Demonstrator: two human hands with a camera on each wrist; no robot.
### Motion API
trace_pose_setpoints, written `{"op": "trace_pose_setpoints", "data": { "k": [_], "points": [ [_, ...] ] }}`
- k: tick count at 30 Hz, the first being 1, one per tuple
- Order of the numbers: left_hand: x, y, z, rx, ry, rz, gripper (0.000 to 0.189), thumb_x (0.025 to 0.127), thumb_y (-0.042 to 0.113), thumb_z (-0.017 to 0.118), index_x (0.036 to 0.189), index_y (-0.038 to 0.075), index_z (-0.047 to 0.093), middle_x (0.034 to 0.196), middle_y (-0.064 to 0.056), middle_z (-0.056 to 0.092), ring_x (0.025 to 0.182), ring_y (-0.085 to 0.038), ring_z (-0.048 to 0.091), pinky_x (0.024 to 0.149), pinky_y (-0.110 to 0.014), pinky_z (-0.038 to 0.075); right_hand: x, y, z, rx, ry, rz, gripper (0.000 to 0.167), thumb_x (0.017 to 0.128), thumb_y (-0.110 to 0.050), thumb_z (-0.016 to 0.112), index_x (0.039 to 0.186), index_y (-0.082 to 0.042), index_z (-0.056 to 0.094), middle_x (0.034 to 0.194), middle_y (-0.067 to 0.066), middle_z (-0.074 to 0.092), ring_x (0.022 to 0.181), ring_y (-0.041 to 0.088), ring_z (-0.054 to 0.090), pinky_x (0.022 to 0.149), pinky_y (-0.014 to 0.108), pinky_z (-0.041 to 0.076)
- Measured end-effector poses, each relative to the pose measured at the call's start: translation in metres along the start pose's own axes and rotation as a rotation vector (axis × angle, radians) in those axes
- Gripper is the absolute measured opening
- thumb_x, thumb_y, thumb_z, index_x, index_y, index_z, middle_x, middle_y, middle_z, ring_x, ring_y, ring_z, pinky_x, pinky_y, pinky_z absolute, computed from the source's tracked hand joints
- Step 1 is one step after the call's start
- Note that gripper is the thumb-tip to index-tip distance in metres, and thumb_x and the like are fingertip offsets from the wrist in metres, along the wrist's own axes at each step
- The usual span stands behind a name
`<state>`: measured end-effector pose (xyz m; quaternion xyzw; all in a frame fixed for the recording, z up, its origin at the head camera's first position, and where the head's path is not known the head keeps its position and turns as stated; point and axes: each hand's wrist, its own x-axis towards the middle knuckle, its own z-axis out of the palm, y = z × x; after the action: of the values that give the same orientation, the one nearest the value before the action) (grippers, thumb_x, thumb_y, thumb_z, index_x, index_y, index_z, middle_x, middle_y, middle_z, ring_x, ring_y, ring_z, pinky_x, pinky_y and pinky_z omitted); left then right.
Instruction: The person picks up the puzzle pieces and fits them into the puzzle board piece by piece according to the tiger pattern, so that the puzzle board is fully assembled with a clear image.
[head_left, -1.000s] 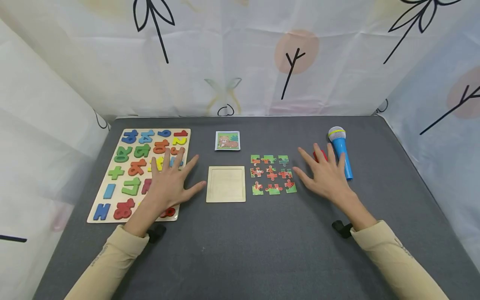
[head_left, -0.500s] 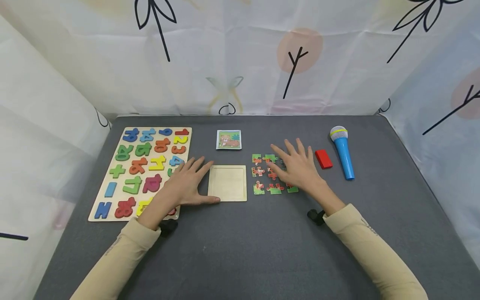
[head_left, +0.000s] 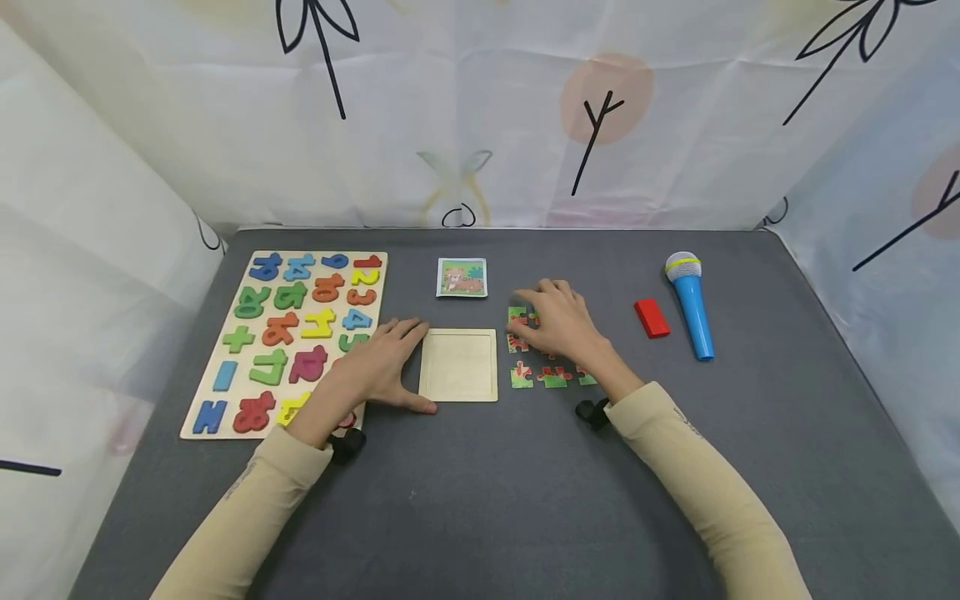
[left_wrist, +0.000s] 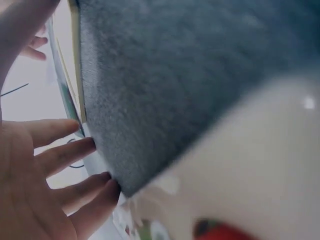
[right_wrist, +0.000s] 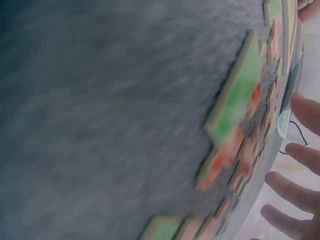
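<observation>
My left hand [head_left: 381,362] lies along the left side of a square wooden puzzle tray [head_left: 459,365], fingertips by its upper left corner and thumb by the lower left. In the left wrist view those fingers [left_wrist: 65,157] are spread and relaxed. My right hand [head_left: 562,321] hovers over a group of jigsaw pieces [head_left: 555,377] in green and red, covering several of them. Its thumb and forefinger stand apart near the upper left piece [head_left: 517,313]. From the right wrist, the fingers [right_wrist: 295,192] look loosely bent, with nothing between them.
A number board [head_left: 225,350] with colourful digits lies left, partly under my left forearm. Behind the tray is a small picture card [head_left: 462,277]. A red block [head_left: 652,318] and a blue toy microphone [head_left: 693,312] lie to the right. White printed cloth [head_left: 510,167] surrounds the grey table.
My right hand has moved left from beside the microphone to above the jigsaw pieces, uncovering the red block. My left hand has shifted right from the number board to the tray's left edge.
</observation>
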<state>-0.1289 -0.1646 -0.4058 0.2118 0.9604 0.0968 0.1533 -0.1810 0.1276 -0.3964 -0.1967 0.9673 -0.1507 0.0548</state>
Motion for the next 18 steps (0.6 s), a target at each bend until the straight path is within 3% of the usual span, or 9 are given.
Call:
{"op": "trace_pose_setpoints", "data": {
  "k": [8,18],
  "points": [
    [0.001,0.0,-0.003,0.004,0.013,-0.007,0.118,0.067,0.069,0.085,0.156,0.005,0.04,0.162,-0.02,0.039,0.149,-0.05,0.035,0.116,-0.063,0.039,0.009,-0.004,0.002,0.004,-0.06,0.029,0.055,0.093,-0.04,0.075,0.14,-0.013,0.064,0.137,0.019,0.059,0.134,0.046,0.046,0.105,0.067,0.042],
    [0.003,-0.001,0.0,-0.001,0.017,-0.013,0.119,0.065,0.07,0.085,0.156,0.006,0.041,0.162,-0.02,0.04,0.149,-0.05,0.036,0.116,-0.063,0.039,0.014,-0.007,0.006,0.057,-0.023,0.009,0.033,0.096,-0.026,0.072,0.125,-0.01,0.074,0.118,0.017,0.068,0.12,0.044,0.054,0.082,0.054,0.047]
  ]
}}
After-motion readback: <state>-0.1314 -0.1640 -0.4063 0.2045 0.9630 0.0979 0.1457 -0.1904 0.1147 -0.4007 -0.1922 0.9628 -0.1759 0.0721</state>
